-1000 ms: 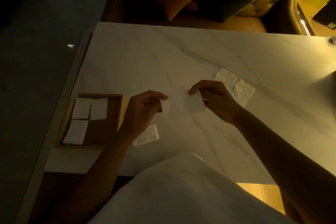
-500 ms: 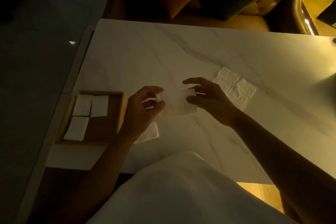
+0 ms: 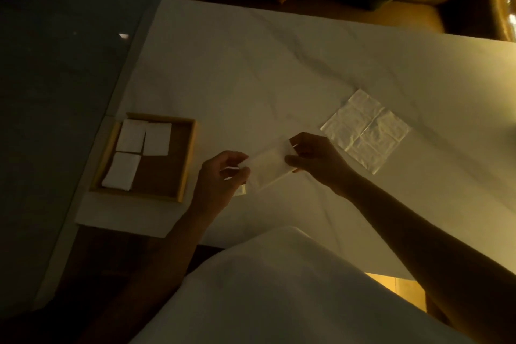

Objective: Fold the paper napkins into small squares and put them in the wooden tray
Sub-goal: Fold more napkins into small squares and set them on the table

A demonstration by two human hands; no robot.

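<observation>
From the head camera, I am holding a pale, half-folded rectangular paper napkin [image 3: 270,166] above the white marble table [image 3: 251,78]; my left hand [image 3: 220,179] is pinching its end at 9 o'clock, thumb and fingers closed on the paper; my right hand [image 3: 315,160] is pinching the opposite end at 3 o'clock, likewise closed on it; the square wooden tray [image 3: 187,159] is sitting at 9 o'clock of my left hand, near the table's edge, and three small white folded napkin squares [image 3: 131,135] are lying in it, two side by side at its 12 o'clock side, one below them; an unfolded creased white napkin [image 3: 365,131] is lying flat at 2 o'clock of my right hand, just beside it.
</observation>
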